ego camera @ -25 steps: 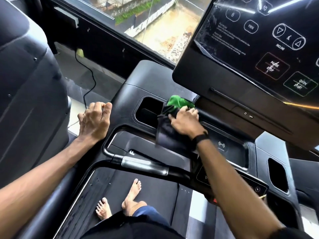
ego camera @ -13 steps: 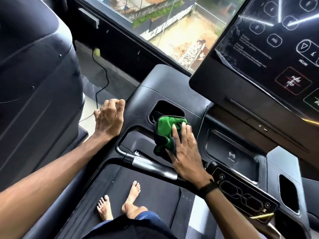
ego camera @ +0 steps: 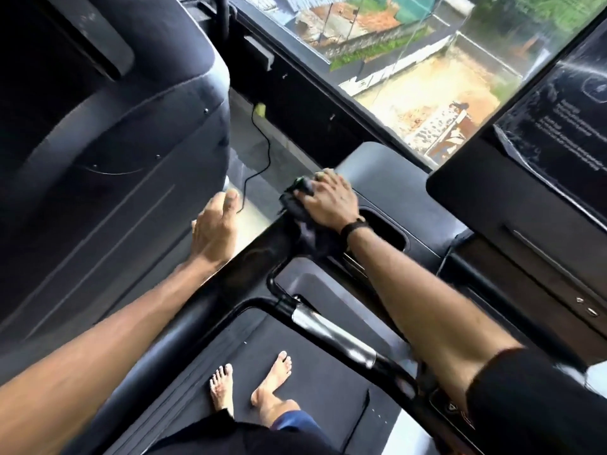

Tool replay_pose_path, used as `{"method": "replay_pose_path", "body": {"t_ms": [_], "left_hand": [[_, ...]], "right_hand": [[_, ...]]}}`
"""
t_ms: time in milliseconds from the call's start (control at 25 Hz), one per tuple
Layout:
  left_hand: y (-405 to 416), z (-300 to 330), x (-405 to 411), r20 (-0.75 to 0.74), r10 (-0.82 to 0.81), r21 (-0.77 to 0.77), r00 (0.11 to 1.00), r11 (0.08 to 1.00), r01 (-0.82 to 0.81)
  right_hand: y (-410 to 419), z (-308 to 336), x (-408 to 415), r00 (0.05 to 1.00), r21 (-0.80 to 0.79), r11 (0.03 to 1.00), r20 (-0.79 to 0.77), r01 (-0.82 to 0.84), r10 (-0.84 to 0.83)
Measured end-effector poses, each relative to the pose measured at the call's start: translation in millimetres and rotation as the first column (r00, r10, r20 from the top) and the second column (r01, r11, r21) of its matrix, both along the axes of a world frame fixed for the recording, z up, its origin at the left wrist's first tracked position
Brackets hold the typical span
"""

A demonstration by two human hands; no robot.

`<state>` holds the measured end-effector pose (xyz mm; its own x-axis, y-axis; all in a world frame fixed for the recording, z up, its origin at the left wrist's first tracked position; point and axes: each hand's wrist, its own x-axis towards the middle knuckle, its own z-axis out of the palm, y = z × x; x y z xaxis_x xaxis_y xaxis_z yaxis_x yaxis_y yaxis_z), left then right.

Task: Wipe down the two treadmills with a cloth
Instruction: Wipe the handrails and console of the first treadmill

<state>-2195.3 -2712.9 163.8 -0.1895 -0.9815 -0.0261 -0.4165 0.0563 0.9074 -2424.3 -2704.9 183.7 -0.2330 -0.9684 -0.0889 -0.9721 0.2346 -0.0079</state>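
Note:
My right hand (ego camera: 331, 205) presses a dark cloth with a green patch (ego camera: 297, 205) flat against the far left corner of the treadmill console (ego camera: 397, 178), fingers spread over it. Part of the cloth hangs down below my palm. My left hand (ego camera: 215, 231) hovers over the gap between the two machines with relaxed fingers, holding nothing. The second treadmill (ego camera: 98, 159) fills the left side as a big dark housing.
A cup recess (ego camera: 391, 228) lies just right of my wrist, under the display screen (ego camera: 551, 139). A handlebar with a silver grip (ego camera: 331, 333) crosses below my right forearm. My bare feet (ego camera: 249, 385) stand on the belt. A black cable (ego camera: 262, 159) runs along the floor by the window.
My right hand has slid the cloth from the cup recess out to the console's left corner. My left hand has let go of the side rail and now hangs free.

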Motion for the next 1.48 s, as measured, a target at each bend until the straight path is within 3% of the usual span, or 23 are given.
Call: {"method": "replay_pose_path", "body": {"t_ms": [120,200,280,400,520,600,680,800,880,1040,1120,1320,1400,1480], "left_hand": [[10,-5,40,0.033,0.064,0.064,0.997,0.996,-0.066],[17,-9,57,0.034,0.088,0.097,0.995,0.991,-0.091],[19,-13,66,0.025,0.112,0.119,0.993,0.986,-0.114],[12,-14,78,-0.041,0.162,0.157,0.986,0.976,-0.154],[4,-14,82,-0.073,0.150,0.174,0.986,0.975,-0.136],[5,-11,77,-0.049,0.086,0.152,0.995,0.985,-0.077],[12,-12,71,-0.029,0.034,0.159,0.999,0.987,-0.029],[28,-9,62,0.034,-0.019,0.149,0.999,0.989,0.013],[31,-11,59,0.012,0.022,0.124,1.000,0.992,-0.023],[16,-16,56,-0.019,0.087,0.081,0.996,0.993,-0.085],[13,-15,49,0.005,0.058,0.055,0.998,0.997,-0.059],[27,-12,29,0.034,-0.059,-0.008,0.998,0.998,0.059],[33,-10,24,0.055,-0.081,-0.008,0.995,0.997,0.081],[37,-5,22,0.067,-0.079,-0.022,0.995,0.997,0.080]], "right_hand": [[-26,7,2,0.995,0.151,0.987,-0.094,0.053,-0.039],[-15,10,48,0.994,0.245,0.969,-0.087,-0.040,0.063],[16,9,124,0.973,0.304,0.925,0.034,-0.227,0.227],[79,8,219,0.860,0.188,0.847,0.235,-0.497,0.452],[89,-1,201,0.799,0.031,0.826,0.278,-0.563,0.534],[72,-2,154,0.868,0.006,0.889,0.218,-0.458,0.446],[41,-1,96,0.959,0.024,0.965,0.121,-0.262,0.257],[12,3,43,0.999,0.034,0.999,0.044,-0.025,0.023],[23,-3,61,0.997,-0.009,1.000,0.066,-0.028,0.029],[119,3,138,0.945,-0.229,0.957,0.233,-0.177,0.230],[165,13,155,0.970,-0.167,0.967,0.112,-0.193,0.213],[212,17,169,0.980,0.170,0.984,-0.199,0.055,-0.020],[187,23,164,0.990,0.247,0.964,-0.125,0.102,-0.073],[152,33,138,0.968,0.315,0.942,0.175,0.118,-0.180]]}}
